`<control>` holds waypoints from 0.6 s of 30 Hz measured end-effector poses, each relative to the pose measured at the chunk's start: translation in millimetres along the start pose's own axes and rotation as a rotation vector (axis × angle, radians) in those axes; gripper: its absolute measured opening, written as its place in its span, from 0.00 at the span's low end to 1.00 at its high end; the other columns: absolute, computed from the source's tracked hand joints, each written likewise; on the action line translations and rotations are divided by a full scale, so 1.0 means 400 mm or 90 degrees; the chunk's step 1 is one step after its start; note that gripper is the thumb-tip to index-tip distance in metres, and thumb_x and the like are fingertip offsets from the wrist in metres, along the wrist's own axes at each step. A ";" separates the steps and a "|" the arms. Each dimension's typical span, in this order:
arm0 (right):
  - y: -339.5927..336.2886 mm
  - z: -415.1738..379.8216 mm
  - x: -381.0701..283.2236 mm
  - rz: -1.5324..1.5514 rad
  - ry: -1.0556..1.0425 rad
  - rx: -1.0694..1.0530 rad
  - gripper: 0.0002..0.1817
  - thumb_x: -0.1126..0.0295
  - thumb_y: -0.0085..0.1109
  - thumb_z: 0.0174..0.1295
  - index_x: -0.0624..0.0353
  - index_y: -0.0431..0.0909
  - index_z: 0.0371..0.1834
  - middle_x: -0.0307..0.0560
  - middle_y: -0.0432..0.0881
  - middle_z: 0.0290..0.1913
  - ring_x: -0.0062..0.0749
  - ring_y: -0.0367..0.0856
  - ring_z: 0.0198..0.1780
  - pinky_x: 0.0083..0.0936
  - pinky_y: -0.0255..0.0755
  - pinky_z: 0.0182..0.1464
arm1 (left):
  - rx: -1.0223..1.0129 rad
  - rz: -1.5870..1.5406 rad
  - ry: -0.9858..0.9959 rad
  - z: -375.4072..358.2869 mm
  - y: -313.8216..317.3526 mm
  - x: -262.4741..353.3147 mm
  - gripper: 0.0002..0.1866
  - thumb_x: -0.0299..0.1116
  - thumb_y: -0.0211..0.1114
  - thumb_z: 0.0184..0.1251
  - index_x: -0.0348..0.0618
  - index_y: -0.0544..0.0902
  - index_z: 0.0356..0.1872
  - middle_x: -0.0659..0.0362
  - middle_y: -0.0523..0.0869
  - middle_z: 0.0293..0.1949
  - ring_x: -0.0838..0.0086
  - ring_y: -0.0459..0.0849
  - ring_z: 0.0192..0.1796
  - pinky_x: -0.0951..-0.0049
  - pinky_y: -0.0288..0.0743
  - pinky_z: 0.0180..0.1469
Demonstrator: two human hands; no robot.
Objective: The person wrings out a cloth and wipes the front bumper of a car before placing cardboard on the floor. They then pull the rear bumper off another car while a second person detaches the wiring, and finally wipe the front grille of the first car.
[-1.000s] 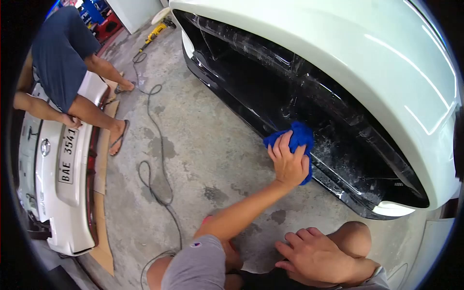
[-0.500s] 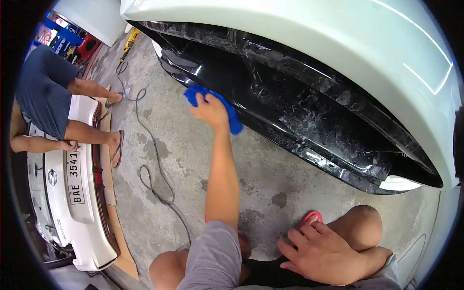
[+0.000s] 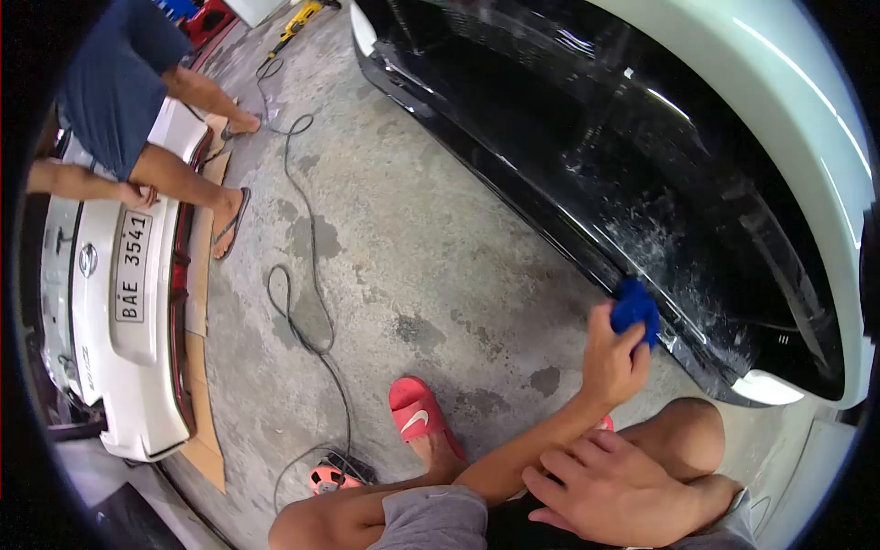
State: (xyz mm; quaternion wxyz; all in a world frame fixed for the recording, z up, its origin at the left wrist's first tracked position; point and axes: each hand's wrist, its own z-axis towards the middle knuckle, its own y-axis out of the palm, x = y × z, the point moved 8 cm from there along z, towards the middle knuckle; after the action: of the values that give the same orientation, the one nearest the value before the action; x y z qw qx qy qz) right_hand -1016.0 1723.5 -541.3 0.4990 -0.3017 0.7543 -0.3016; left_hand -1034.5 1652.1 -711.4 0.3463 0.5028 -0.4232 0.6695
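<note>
My left hand (image 3: 616,357) is closed around a blue cloth (image 3: 636,313), bunched up and pressed against the lower edge of a glossy black panel (image 3: 513,119). The panel is framed by white bodywork (image 3: 797,82) and carries whitish smears and streaks near the cloth. My right hand (image 3: 623,486) rests palm down over my bent right leg, its fingers apart and holding nothing. My left forearm passes just in front of its fingertips.
On the left, a person in dark shorts (image 3: 115,82) straddles a white car rear section (image 3: 137,339) with a licence plate, lying on cardboard (image 3: 203,431). A black cable (image 3: 316,339) loops across the concrete floor. A yellow power tool (image 3: 298,23) lies at the back.
My left hand has carried the blue cloth right and nearer me along the panel's lower edge. The view has shifted, bringing a red sandal into sight. My right hand stays on my leg.
</note>
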 end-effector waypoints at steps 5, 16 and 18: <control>-0.177 -0.097 0.073 -0.028 0.132 0.526 0.33 0.52 0.73 0.53 0.62 0.75 0.56 0.55 0.78 0.48 0.45 0.79 0.47 0.34 0.72 0.51 | -0.185 -0.627 -0.061 0.031 -0.075 -0.003 0.22 0.34 0.62 0.67 0.42 0.79 0.61 0.49 0.72 0.65 0.59 0.72 0.68 0.60 0.67 0.67; -0.175 -0.261 0.221 0.057 0.374 0.908 0.18 0.81 0.46 0.65 0.68 0.74 0.59 0.49 0.81 0.52 0.32 0.79 0.53 0.26 0.69 0.62 | 0.134 -0.970 -0.201 0.161 -0.155 0.001 0.23 0.27 0.50 0.62 0.38 0.75 0.60 0.60 0.80 0.54 0.73 0.74 0.62 0.72 0.66 0.64; -0.158 -0.308 0.236 0.054 0.373 0.995 0.17 0.78 0.45 0.72 0.68 0.74 0.61 0.48 0.82 0.53 0.30 0.79 0.53 0.25 0.69 0.63 | 0.054 -0.934 -0.249 0.139 -0.123 -0.014 0.23 0.24 0.51 0.59 0.38 0.75 0.58 0.58 0.79 0.55 0.71 0.75 0.61 0.69 0.69 0.63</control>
State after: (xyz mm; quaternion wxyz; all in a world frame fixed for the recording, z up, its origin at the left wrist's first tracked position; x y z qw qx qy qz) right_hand -1151.8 1631.2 -508.0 0.3593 0.2507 0.4377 -0.7852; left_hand -968.2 1620.8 -698.5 0.6018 0.7777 -0.0075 0.1819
